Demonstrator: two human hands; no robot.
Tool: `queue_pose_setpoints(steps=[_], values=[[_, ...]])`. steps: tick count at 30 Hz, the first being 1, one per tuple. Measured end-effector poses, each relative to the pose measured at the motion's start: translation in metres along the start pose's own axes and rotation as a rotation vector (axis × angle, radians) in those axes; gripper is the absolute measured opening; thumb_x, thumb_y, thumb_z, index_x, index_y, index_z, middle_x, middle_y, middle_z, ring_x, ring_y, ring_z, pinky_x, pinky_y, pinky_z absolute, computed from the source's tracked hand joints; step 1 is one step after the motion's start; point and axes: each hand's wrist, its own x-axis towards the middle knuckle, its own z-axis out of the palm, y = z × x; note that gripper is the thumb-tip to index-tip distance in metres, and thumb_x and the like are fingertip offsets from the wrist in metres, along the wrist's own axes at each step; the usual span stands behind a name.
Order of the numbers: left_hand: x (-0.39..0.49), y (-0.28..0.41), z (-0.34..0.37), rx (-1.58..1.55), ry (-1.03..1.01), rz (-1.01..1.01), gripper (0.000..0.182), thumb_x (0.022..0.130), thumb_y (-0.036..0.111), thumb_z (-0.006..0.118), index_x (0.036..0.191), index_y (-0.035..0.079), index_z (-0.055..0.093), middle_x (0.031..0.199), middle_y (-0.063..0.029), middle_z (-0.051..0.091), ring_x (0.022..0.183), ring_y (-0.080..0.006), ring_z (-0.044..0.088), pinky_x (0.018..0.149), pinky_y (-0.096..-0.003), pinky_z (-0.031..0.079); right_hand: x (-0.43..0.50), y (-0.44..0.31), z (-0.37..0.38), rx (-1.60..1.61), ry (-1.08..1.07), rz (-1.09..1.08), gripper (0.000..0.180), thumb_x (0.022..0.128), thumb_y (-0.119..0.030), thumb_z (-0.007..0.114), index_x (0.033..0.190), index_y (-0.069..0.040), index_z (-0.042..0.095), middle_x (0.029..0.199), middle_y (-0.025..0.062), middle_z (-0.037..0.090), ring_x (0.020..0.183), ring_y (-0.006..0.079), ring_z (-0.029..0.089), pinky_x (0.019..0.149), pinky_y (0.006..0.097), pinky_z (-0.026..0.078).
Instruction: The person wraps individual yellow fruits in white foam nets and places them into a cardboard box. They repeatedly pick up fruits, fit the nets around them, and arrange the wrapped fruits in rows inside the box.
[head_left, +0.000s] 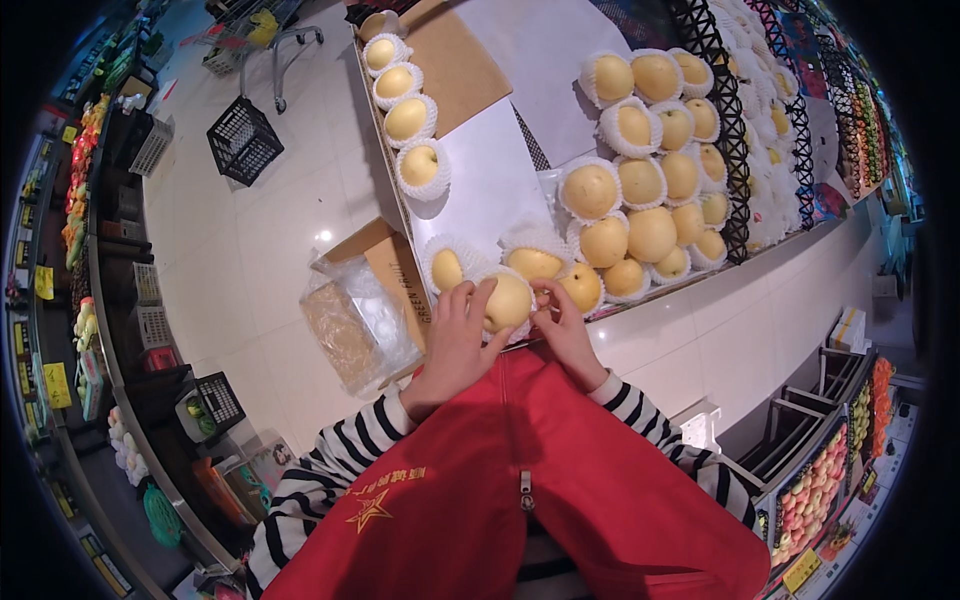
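A pale yellow pear (508, 301) in a white foam net sits at the near corner of the display table, between my two hands. My left hand (459, 346) grips it from the left, fingers over its top and thumb along its near side. On the other side, my right hand (561, 330) pinches at the edge of the foam net with bent fingers. Just beyond lie a netted pear (534, 262) and a partly covered pear (448, 270). Close to my right fingers rests a darker yellow pear (581, 287).
Several netted pears (651, 171) stand in rows at the right, against a black lattice divider (733, 150). More line the table's left edge (409, 118). On the floor are an open cardboard box (397, 277) with plastic lining, a black basket (245, 140) and a shopping cart (281, 60).
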Motion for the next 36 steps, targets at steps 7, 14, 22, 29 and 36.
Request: queue_pose_setpoints(steps=[7,14,22,29,36], values=[[-0.005,-0.005,-0.002,0.072,0.019,0.047,0.072,0.078,0.031,0.081,0.138,0.008,0.048,0.140,-0.0266,0.039,0.122,-0.0449,0.045,0.103,-0.0490,0.040,0.001,0.005,-0.001,-0.157,-0.030,-0.105,0.043,0.091,0.004,0.055,0.133,-0.004,0.051,0.098,0.0017,0.055,0.083,0.0090,0.059,0.067,0.0242,0.054],[-0.015,-0.004,0.022,-0.085,0.025,0.073,0.075,0.075,0.030,0.085,0.132,0.004,0.043,0.150,-0.0296,0.028,0.130,-0.0493,0.041,0.107,-0.0524,0.039,-0.003,-0.015,-0.007,0.115,-0.036,0.298,0.033,0.098,-0.017,0.063,0.128,-0.005,0.056,0.103,0.0028,0.061,0.087,0.0094,0.061,0.071,0.0237,0.056],[0.006,-0.010,0.000,-0.283,0.042,0.334,0.068,0.078,0.025,0.083,0.129,0.004,0.043,0.151,-0.0277,0.028,0.135,-0.0500,0.035,0.110,-0.0531,0.036,0.001,-0.043,0.002,0.014,-0.205,0.024,0.081,0.083,-0.016,0.082,0.148,-0.005,0.035,0.134,0.0106,0.051,0.116,0.0175,0.055,0.093,0.0277,0.049],[0.035,-0.018,-0.035,-0.618,0.135,0.012,0.073,0.088,0.024,0.076,0.145,0.004,0.035,0.151,-0.0207,0.033,0.140,-0.0322,0.038,0.110,-0.0424,0.038,0.031,-0.073,0.027,0.151,-0.355,0.089,0.094,0.079,-0.011,0.082,0.153,-0.006,0.025,0.137,0.0127,0.051,0.124,0.0206,0.053,0.095,0.0299,0.050],[0.089,-0.070,-0.078,-1.099,-0.074,-0.469,0.059,0.095,0.023,0.069,0.144,0.003,0.043,0.121,-0.0047,0.062,0.103,-0.0111,0.062,0.085,-0.0251,0.052,0.115,-0.103,0.065,0.018,-0.348,0.153,0.082,0.083,-0.022,0.080,0.146,-0.011,0.028,0.129,0.0144,0.053,0.108,0.0255,0.063,0.077,0.0378,0.060]])
